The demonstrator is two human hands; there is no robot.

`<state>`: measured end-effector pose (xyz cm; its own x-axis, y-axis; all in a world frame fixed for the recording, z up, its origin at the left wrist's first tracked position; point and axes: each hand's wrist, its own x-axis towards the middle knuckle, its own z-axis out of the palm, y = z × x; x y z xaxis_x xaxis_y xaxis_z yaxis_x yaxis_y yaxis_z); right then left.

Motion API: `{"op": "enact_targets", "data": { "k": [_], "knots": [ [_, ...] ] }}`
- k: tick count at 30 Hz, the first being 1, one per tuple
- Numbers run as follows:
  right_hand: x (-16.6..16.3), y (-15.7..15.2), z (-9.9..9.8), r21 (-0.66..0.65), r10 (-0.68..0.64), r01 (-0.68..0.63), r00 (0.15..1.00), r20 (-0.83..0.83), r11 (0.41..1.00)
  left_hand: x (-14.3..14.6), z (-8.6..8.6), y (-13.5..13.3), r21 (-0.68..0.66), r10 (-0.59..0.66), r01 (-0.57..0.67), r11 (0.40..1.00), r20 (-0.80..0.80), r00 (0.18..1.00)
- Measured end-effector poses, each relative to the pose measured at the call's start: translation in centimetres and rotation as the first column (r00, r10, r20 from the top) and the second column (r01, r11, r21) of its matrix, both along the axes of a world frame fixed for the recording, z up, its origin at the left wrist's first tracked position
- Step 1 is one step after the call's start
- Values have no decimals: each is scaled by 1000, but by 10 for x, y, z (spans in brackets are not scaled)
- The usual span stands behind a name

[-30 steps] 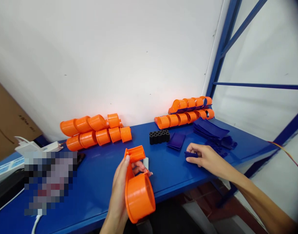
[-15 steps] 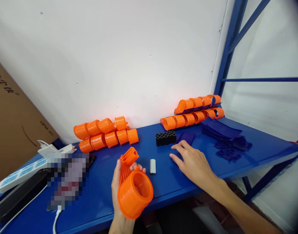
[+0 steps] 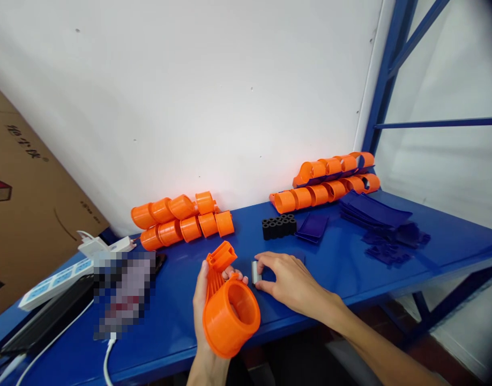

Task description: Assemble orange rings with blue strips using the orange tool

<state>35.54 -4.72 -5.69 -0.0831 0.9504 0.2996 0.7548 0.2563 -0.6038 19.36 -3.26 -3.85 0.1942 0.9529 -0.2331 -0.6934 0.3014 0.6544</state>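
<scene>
My left hand is wrapped round an orange plastic part, a wide ring with a ribbed handle that ends in a small block. It is held above the front of the blue table. My right hand rests on the table just right of it. Its thumb and fingertips pinch a small grey metal block that lies on the table top.
Two rows of orange ring parts lie against the wall, one row at middle left, another at the right. Black cylinders and dark blue sheets lie behind. A white power strip and cables lie left.
My right hand moved left across the table, from the dark blue pieces to the grey block, and closed on it. The orange part stayed in my left hand, turned a little.
</scene>
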Motion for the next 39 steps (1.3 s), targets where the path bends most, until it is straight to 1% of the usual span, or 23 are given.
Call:
{"op": "enact_targets", "data": {
  "k": [4,6,7,8,9,10,11,12,13,14,15,16,17,18,20,22,26,29,33,35,39],
  "knots": [
    [-1,2,1,-6,20,-21,995,-97,1000,-1,0,1,6,-10,10,1000,-7,1000],
    [-1,2,-1,13,19,-17,971,-237,1000,-1,0,1,7,-20,20,1000,-6,1000],
    [1,2,-1,3,21,-21,933,-359,1000,-1,0,0,14,-28,28,1000,-6,1000],
    [3,1,-2,-21,22,-37,862,-507,999,0,-1,0,25,-40,40,999,-10,999],
    [5,-1,-2,-49,22,-72,750,-661,996,1,-1,-1,40,-58,59,997,-20,998],
    [8,-2,-2,-68,20,-122,606,-795,990,2,-1,-2,52,-84,85,995,-36,996],
    [11,-3,-1,-76,9,-172,447,-895,982,4,-1,-3,64,-111,115,991,-56,992],
    [13,-3,-1,-76,-12,-205,296,-955,976,6,-2,-5,75,-140,146,986,-79,987],
    [16,-3,-1,-74,-39,-207,166,-985,975,7,-2,-6,84,-168,177,981,-102,980],
    [17,-3,-2,-79,-68,-186,66,-996,979,9,-3,-6,93,-188,200,975,-122,975],
    [18,-1,-2,-88,-90,-146,-4,-996,985,10,-4,-7,104,-203,217,971,-138,970],
    [18,0,-2,-92,-96,-94,-42,-995,991,11,-6,-7,117,-213,232,966,-152,965],
    [18,1,-2,-82,-84,-34,-41,-996,996,11,-7,-7,131,-224,247,960,-168,960],
    [16,2,-2,-58,-58,30,-8,-998,998,12,-8,-7,141,-238,264,954,-181,954],
    [12,2,-1,2,-13,141,104,-995,990,12,-8,-6,159,-265,298,941,-202,943],
    [7,0,0,42,3,209,187,-982,977,11,-8,-5,167,-288,325,931,-215,933],
    [-4,-4,1,74,21,207,249,-968,976,11,-7,-5,168,-302,343,924,-231,925],
    [-9,-4,-1,70,4,210,297,-955,975,11,-7,-5,173,-302,345,922,-232,925],
    [-9,-4,-1,84,-27,277,373,-927,957,12,-8,-4,173,-302,344,923,-230,925],
    [-7,-4,0,89,-31,295,379,-925,952,11,-9,-4,171,-309,350,921,-228,923],
    [-5,-4,3,89,-22,294,354,-935,952,10,-10,-4,145,-317,354,924,-226,921]
  ]
}}
